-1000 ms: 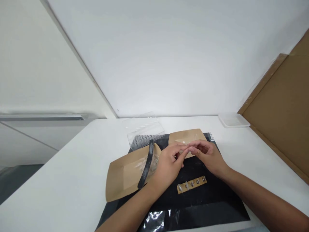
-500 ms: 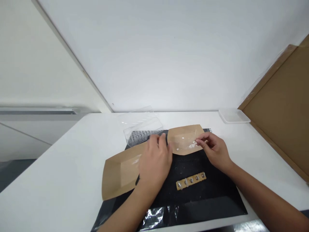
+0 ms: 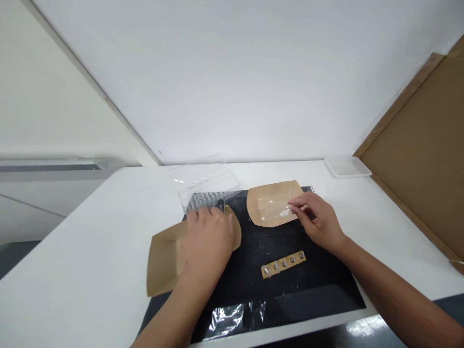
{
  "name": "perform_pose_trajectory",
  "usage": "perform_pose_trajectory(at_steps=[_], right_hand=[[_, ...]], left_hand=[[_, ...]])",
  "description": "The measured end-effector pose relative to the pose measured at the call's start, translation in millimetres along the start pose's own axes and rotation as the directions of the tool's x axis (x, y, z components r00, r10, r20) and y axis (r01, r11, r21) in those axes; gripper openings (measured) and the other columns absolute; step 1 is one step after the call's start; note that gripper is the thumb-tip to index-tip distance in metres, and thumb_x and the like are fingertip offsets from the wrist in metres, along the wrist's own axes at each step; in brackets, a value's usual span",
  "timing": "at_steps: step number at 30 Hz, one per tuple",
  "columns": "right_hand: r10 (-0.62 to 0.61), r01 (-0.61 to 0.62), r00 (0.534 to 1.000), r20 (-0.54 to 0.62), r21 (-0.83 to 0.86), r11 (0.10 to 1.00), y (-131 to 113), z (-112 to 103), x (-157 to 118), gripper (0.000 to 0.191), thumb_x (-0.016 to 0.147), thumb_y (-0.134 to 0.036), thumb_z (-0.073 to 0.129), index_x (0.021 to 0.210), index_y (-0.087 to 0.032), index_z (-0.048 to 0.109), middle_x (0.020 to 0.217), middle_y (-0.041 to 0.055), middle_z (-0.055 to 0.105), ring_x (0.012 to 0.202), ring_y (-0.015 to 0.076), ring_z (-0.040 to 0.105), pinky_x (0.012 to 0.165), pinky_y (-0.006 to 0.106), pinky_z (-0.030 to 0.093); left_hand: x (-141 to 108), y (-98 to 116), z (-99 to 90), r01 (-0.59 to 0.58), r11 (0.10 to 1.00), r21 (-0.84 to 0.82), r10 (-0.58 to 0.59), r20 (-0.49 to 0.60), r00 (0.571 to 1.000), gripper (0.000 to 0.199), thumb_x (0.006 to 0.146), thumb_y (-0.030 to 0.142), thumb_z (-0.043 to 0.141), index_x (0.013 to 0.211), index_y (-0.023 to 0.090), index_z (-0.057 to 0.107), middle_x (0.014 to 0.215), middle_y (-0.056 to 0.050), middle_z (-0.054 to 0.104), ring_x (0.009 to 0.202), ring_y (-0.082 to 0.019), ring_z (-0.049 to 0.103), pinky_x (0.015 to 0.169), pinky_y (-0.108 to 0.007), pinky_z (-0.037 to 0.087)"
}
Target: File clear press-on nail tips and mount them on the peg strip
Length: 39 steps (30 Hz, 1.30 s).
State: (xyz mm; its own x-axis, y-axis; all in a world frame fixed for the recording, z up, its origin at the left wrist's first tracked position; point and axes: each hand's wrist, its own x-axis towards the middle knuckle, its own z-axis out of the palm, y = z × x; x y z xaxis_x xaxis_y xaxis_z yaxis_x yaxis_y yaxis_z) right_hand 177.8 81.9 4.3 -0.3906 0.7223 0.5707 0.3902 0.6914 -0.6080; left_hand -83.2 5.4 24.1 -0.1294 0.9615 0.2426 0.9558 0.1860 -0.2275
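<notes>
head | left hand (image 3: 208,241) curled, grip unclear, over kraft tray (image 3: 161,266) | right hand (image 3: 319,217) fingers together above white flecks (image 3: 284,211)

A white table (image 3: 79,251) holds a black mat (image 3: 319,285), a clear case (image 3: 208,186) (overlapping it) and a translucent tray (image 3: 347,166).

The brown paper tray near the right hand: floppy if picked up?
The brown paper tray looks thin and light, so probably flexible, though its folded rims likely stiffen it. The white bits on it would probably slide if it tilted.
</notes>
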Motion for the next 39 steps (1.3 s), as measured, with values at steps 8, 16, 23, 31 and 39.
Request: perform_pose_trajectory(at_steps=[8, 16, 23, 31, 39], right_hand=[[-0.056, 0.056, 0.998, 0.015, 0.002, 0.998, 2.8, 1.9, 0.0, 0.015, 0.105, -0.022, 0.06, 0.107, -0.027, 0.074, 0.093, 0.0017, 0.077, 0.087, 0.018, 0.073, 0.078, 0.033, 0.06], [0.014, -0.013, 0.999, 0.053, -0.006, 1.0, 5.7, -0.5, -2.6, 0.015, 0.105, -0.03, 0.061, 0.096, -0.026, 0.072, 0.079, -0.0008, 0.074, 0.075, 0.0166, 0.071, 0.072, 0.031, 0.057], [-0.062, 0.062, 0.998, 0.017, 0.002, 0.998, -5.8, 5.3, -4.3, 0.016, 0.106, -0.029, 0.059, 0.093, -0.025, 0.068, 0.08, 0.0009, 0.072, 0.076, 0.0169, 0.07, 0.07, 0.031, 0.057], [-0.174, 0.173, 0.974, -0.146, -0.021, 0.985, -12.9, 6.3, -8.6, 0.006, 0.102, -0.023, 0.064, 0.098, -0.026, 0.068, 0.086, 0.0025, 0.076, 0.077, 0.0179, 0.072, 0.068, 0.033, 0.059], [-0.174, 0.161, 0.965, -0.197, -0.08, 0.984, -12.8, 9.9, -10.4, 0.005, 0.102, -0.026, 0.066, 0.099, -0.027, 0.071, 0.08, 0.0026, 0.075, 0.072, 0.0186, 0.071, 0.064, 0.034, 0.06]], left_hand=[[-1.1, -9.8, 3.1, -0.036, 0.999, 0.009, 0.034, 0.122, 0.992, 0.05, 0.103, 0.035, 0.036, 0.084, 0.011, 0.075, 0.079, -0.02, 0.076, 0.075, -0.035, 0.069, 0.088, -0.049, 0.046], [2.5, -8.8, -5.8, -0.039, 0.998, -0.043, 0.04, 0.008, 0.999, 0.039, 0.105, 0.031, 0.04, 0.09, 0.012, 0.071, 0.084, -0.019, 0.074, 0.079, -0.036, 0.068, 0.082, -0.047, 0.047], [-0.2, 21.4, -12.6, -0.21, 0.873, -0.44, 0.138, -0.19, 0.972, 0.035, 0.111, 0.036, 0.041, 0.126, 0.021, 0.069, 0.109, -0.009, 0.073, 0.076, -0.023, 0.07, 0.06, -0.031, 0.045], [-11.3, 47.8, -11.5, -0.434, 0.555, -0.71, 0.311, -0.307, 0.899, 0.032, 0.113, 0.033, 0.041, 0.124, 0.019, 0.068, 0.102, -0.009, 0.071, 0.089, -0.022, 0.071, 0.077, -0.033, 0.058], [-13.5, 37.5, -34.2, -0.16, 0.258, -0.953, 0.401, -0.045, 0.915, 0.051, 0.113, 0.035, 0.036, 0.074, 0.021, 0.066, 0.086, -0.004, 0.062, 0.075, -0.015, 0.066, 0.079, -0.032, 0.058]])
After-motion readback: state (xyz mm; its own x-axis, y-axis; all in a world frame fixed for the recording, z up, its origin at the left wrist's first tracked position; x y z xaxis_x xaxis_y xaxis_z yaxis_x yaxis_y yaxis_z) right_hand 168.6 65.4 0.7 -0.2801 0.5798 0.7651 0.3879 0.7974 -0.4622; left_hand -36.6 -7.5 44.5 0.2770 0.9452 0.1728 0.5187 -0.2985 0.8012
